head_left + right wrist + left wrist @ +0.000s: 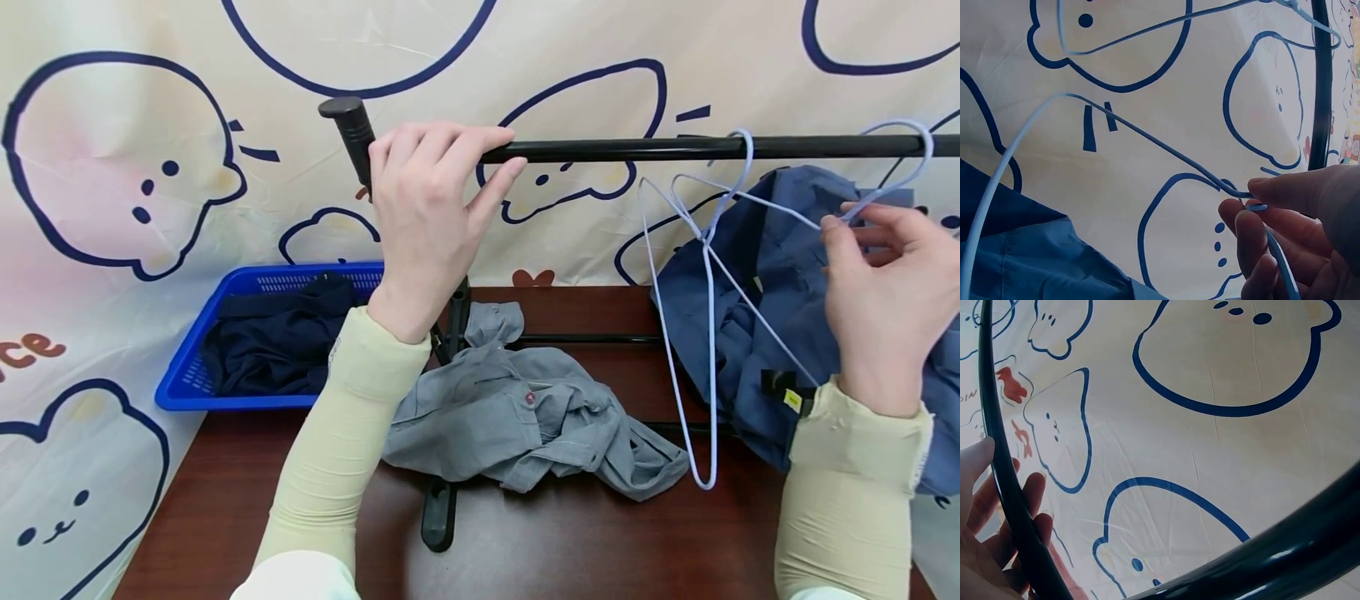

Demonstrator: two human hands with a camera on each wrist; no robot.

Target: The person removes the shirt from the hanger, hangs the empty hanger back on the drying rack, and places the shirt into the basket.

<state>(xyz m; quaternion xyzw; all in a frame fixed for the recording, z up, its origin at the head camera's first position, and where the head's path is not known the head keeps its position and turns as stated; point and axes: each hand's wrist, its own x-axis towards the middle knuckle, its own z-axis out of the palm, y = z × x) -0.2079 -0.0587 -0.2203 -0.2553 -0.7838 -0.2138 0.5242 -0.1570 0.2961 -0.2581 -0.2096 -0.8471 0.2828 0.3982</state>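
My left hand [431, 196] holds the black clothes rail [615, 150] near its left end, thumb on one side and fingers on the other. At the right, my right hand [892, 283] pinches a pale blue wire hanger [1147, 134] just below its hook, and that hook loops over the rail. Another pale blue hanger [711, 317] hangs bare from the rail to the left of this hand. Behind the hangers is a blue garment [780, 275], partly covered by my right hand and sleeve; a small black and yellow tag shows on it.
A grey buttoned garment [517, 417] lies crumpled over the rack's base on the dark brown table [585, 542]. At the back left, a blue plastic basket [168, 387] holds dark navy cloth [277, 342]. The rack's black foot [438, 517] points toward me. A cartoon-printed sheet covers the wall.
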